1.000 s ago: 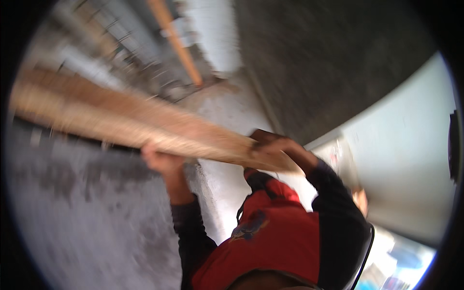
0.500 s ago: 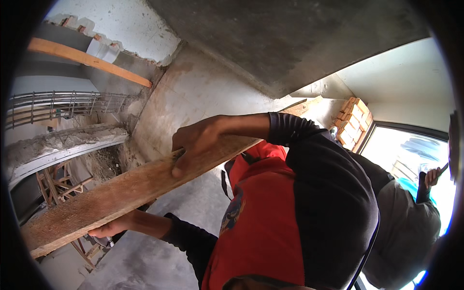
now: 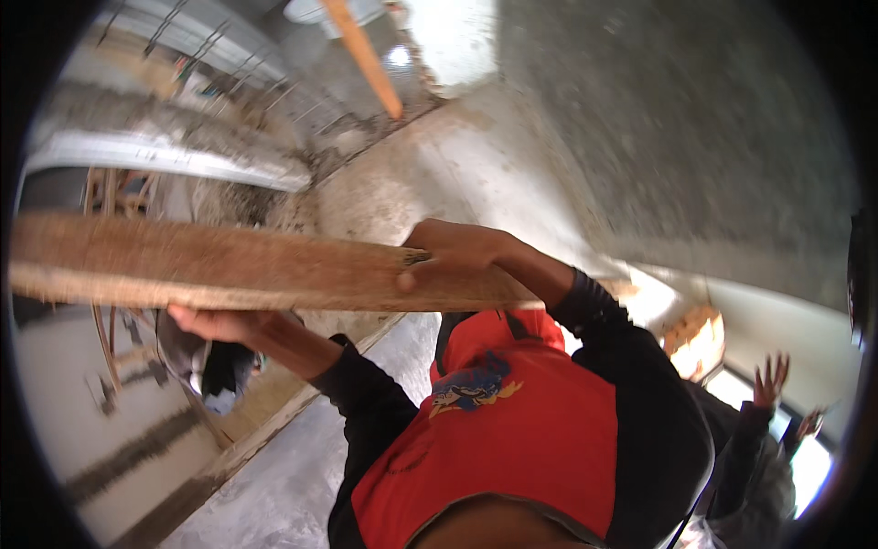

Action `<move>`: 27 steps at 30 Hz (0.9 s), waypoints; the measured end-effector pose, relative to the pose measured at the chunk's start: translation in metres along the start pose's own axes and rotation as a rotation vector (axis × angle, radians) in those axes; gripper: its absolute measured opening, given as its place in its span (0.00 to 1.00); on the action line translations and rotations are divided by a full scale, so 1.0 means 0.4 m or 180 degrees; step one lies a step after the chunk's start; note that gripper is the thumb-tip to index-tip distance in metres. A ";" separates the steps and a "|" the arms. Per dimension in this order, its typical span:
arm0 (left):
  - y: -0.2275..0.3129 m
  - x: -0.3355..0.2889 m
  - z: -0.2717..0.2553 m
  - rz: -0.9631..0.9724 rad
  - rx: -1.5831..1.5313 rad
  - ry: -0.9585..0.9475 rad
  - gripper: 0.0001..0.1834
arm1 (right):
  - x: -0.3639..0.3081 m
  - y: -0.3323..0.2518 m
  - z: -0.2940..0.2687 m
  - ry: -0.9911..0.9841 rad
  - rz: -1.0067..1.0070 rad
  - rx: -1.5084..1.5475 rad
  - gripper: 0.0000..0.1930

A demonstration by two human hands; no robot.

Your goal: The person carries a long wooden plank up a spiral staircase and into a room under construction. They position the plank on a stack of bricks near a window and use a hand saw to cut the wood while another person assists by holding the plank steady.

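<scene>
Bent at the wrist, the right hand [image 3: 453,254] gripped a long, flat, brown rough-sawn wooden plank [image 3: 219,263] near one end, its fingers bent over the top edge and its thumb pressed to the broad face. A small dark notch showed in the wood beside that thumb. From there the plank ran leftward past the left hand [image 3: 229,327], while its short end stuck out just right of the right hand, in front of the wearer's chest. Beneath the plank, the left hand touched the lower edge; whether its hidden fingers were closed round the wood could not be told.

Nearer the body than both hands was a red-and-black long-sleeved top [image 3: 540,430] with a blue-and-yellow print. Just below the left hand showed a blurred grey-and-dark shape [image 3: 224,366], too unclear to name. Beyond the left hand lay a pale, rough-edged ledge [image 3: 169,151] and a brown wooden frame [image 3: 119,190]. Farther beyond the right hand slanted an orange-brown wooden post [image 3: 366,59], with a dark grey, flat surface [image 3: 686,137] to its right. Well to the right of the right hand, another person's raised hand [image 3: 771,380] had its fingers spread.
</scene>
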State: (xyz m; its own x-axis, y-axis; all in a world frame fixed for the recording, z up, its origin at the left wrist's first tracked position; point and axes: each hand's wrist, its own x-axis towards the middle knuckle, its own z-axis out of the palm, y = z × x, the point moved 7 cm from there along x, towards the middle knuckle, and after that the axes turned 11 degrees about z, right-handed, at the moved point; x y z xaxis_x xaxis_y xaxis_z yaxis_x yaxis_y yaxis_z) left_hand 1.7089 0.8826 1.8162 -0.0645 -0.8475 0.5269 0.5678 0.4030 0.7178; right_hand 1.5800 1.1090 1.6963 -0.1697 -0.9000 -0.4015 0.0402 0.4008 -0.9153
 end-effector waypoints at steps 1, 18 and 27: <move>-0.021 0.019 -0.025 -0.0231 -0.0143 0.0109 0.34 | 0.039 -0.001 0.005 0.0017 -0.0067 -0.0047 0.37; -0.290 0.200 -0.032 -0.1029 -0.1292 -0.0259 0.44 | 0.360 -0.078 -0.079 -0.0746 0.0287 0.0113 0.46; -0.422 0.257 -0.104 -0.1529 -0.1396 -0.0280 0.46 | 0.488 -0.065 -0.076 -0.0910 0.0486 0.0369 0.49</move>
State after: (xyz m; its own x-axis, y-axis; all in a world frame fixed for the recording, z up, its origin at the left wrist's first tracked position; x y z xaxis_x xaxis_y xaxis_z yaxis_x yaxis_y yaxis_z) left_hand 1.6406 0.7131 1.7304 -0.4505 -0.8592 0.2425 0.7399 -0.2073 0.6401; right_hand 1.5159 0.9282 1.6426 0.1291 -0.8494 -0.5117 0.1582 0.5271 -0.8350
